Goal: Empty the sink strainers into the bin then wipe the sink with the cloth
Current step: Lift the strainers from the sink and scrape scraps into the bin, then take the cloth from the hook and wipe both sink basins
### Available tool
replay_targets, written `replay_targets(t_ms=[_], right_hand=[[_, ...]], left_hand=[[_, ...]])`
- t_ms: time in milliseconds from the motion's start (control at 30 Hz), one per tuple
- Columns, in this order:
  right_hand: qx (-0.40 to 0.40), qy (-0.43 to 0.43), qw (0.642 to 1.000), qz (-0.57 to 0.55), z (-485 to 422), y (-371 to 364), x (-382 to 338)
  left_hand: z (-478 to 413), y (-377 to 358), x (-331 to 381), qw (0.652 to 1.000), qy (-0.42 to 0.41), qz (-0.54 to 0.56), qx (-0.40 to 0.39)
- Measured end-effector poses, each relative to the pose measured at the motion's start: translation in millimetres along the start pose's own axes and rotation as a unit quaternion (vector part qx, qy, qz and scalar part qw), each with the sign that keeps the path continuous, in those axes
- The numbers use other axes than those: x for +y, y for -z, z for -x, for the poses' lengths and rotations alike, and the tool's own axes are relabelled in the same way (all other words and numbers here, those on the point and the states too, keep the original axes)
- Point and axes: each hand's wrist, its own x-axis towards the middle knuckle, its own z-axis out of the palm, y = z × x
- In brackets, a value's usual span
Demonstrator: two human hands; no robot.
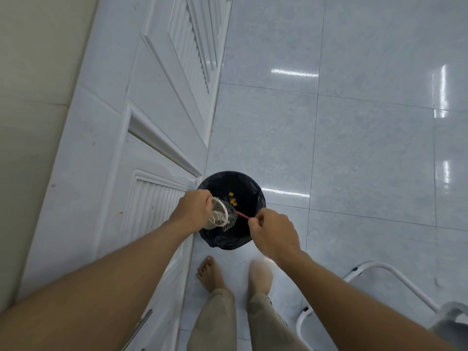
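Observation:
My left hand point(193, 210) grips a round sink strainer point(219, 216) by its pale rim, holding it tilted over a small bin point(249, 188) lined with a black bag. A grey mesh net point(231, 215) hangs out of the strainer toward the bin's middle. My right hand point(272, 233) pinches a thin red strip point(241, 214) that runs from the mesh to its fingertips. Small yellow scraps point(232, 198) lie inside the bin. Neither the sink nor the cloth is in view.
The bin stands on a glossy pale tiled floor point(354, 135), right against a white panelled door point(157, 138) on its left. My bare feet point(211, 273) are just in front of the bin. A white tubular frame point(395, 277) stands at the lower right.

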Motion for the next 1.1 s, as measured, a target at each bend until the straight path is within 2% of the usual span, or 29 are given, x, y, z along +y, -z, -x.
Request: replay_targets(t_ms=[167, 367, 600, 833, 1100], right_hand=[[-0.031, -0.002, 0.994, -0.104, 12, 14, 12], [0.035, -0.015, 0.962, -0.269, 25, 62, -29], [0.064, 0.057, 0.957, -0.278, 54, 134, -92], [0.082, 0.130, 0.936, -0.318, 91, 190, -148], [-0.002, 0.237, 0.921, -0.309, 137, 201, -244]], left_hand=[[13, 15, 10, 0.997, 0.021, 0.062, 0.049], [41, 59, 45, 0.987, 0.003, 0.132, 0.092], [84, 125, 91, 0.968, -0.036, 0.198, 0.152], [143, 207, 116, 0.949, -0.050, 0.262, 0.168], [216, 280, 65, 0.915, 0.001, 0.306, 0.265]])
